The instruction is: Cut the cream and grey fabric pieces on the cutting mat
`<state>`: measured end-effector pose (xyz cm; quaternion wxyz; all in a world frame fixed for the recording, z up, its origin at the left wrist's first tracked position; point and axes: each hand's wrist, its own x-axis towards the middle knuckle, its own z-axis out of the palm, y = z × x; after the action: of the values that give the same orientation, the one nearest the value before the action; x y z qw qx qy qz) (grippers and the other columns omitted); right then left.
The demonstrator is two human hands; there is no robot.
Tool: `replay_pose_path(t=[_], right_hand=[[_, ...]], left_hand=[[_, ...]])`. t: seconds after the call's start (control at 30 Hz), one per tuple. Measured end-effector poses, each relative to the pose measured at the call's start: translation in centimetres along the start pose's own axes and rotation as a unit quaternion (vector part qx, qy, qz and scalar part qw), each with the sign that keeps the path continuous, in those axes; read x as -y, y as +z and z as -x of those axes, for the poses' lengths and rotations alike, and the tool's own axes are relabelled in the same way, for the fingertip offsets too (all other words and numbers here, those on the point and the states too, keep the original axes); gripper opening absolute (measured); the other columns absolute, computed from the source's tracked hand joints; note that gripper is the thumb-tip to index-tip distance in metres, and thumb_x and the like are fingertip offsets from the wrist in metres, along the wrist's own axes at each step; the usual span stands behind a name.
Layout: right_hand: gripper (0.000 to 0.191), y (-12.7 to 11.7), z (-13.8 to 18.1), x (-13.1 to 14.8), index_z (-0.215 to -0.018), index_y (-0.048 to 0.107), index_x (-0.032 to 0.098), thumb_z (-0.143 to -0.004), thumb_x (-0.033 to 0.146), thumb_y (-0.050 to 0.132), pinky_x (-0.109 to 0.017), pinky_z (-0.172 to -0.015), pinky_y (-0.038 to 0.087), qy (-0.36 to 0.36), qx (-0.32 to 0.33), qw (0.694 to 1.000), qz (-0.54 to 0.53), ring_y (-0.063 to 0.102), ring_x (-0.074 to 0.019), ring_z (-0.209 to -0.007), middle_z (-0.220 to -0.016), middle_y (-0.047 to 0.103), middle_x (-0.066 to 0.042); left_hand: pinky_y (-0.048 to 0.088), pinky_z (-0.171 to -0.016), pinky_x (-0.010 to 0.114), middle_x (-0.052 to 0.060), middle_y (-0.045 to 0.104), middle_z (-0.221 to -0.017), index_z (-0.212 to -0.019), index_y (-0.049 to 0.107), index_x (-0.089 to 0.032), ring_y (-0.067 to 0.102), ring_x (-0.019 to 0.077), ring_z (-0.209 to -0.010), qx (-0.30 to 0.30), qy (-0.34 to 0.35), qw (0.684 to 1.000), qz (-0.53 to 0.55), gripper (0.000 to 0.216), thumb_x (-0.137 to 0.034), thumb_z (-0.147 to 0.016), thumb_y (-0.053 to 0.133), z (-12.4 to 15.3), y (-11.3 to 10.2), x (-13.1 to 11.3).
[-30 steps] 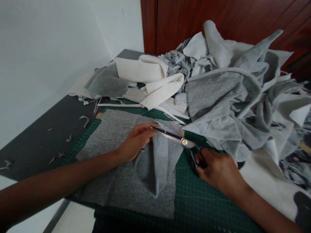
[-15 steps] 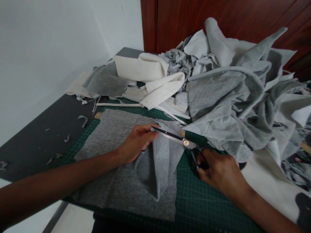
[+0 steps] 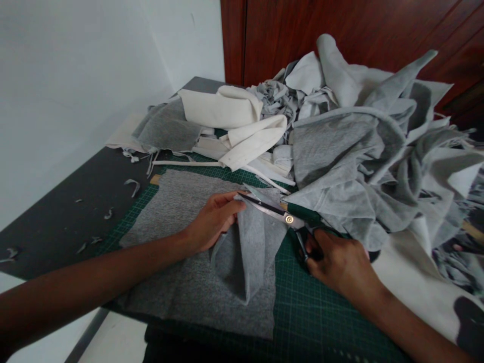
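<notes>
Between its thumb and fingers, my left hand (image 3: 214,219) pinches the upper edge of a folded piece of grey fabric (image 3: 252,247). The fabric hangs in a pointed fold over a larger flat grey fabric piece (image 3: 166,287). In my right hand (image 3: 340,257) are black-handled scissors (image 3: 289,219), fingers through the handles. Their blades are parted slightly and point left, at the fabric edge by my left fingertips. Whether the blades touch the fabric I cannot tell. A green cutting mat (image 3: 313,307) lies beneath.
A large heap of grey cloth (image 3: 340,146) fills the right side. Cream fabric pieces (image 3: 221,108) and a narrow white strip (image 3: 185,163) lie at the back. Small scraps (image 3: 132,187) dot the dark tabletop (image 3: 71,201) at left. A white wall (image 3: 75,60) borders the table.
The scissor blades look slightly more closed at the fabric edge. Both hands keep nearly the same place, and the view has shifted a little.
</notes>
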<state>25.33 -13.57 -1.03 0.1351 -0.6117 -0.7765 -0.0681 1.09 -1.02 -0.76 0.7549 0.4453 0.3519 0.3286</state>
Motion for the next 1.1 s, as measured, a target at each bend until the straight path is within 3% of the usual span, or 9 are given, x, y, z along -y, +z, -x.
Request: replay_pose_path(t=[0.27,0.53,0.87,1.1], right_hand=[[0.004,0.1,0.1,-0.2,-0.071,0.051,0.022,-0.071,0.020,0.048,-0.026,-0.047,0.026,0.001,0.009,1.000,-0.001,0.053,-0.0135,-0.044,-0.054,0.056,0.003],[0.009,0.4,0.4,-0.4,-0.070,0.049,0.022,-0.078,0.022,0.049,-0.027,-0.047,0.024,0.010,0.021,1.000,0.003,0.049,-0.0121,-0.044,-0.054,0.052,0.003],[0.005,-0.4,0.0,0.0,-0.071,0.051,0.022,-0.072,0.019,0.047,-0.025,-0.047,0.028,-0.006,0.019,1.000,-0.023,0.050,-0.0126,-0.044,-0.054,0.054,0.003],[0.006,-0.3,0.0,0.0,-0.067,0.050,0.023,-0.071,0.019,0.047,-0.025,-0.045,0.025,0.000,0.027,0.999,-0.022,0.048,-0.0122,-0.043,-0.051,0.052,0.004]], left_hand=[[0.011,-0.037,0.019,-0.006,0.048,-0.054,-0.068,0.062,-0.015,0.030,0.0030,-0.040,-0.009,-0.013,1.000,-0.027,0.019,-0.032,-0.073,0.070,0.1,0.3,-0.5],[0.021,-0.042,0.018,-0.005,0.053,-0.057,-0.079,0.070,-0.016,0.035,0.0034,-0.044,0.000,0.005,0.996,-0.092,0.021,-0.037,-0.077,0.071,-0.1,-0.5,0.6],[0.024,-0.040,0.019,-0.002,0.060,-0.072,-0.072,0.071,-0.016,0.035,0.0032,-0.046,-0.007,0.104,0.984,-0.146,0.018,-0.032,-0.081,0.067,0.3,-0.1,0.3],[0.022,-0.039,0.017,-0.006,0.045,-0.053,-0.065,0.066,-0.016,0.034,0.0041,-0.043,-0.018,0.098,0.983,-0.153,0.019,-0.028,-0.080,0.066,0.4,0.2,0.0]])
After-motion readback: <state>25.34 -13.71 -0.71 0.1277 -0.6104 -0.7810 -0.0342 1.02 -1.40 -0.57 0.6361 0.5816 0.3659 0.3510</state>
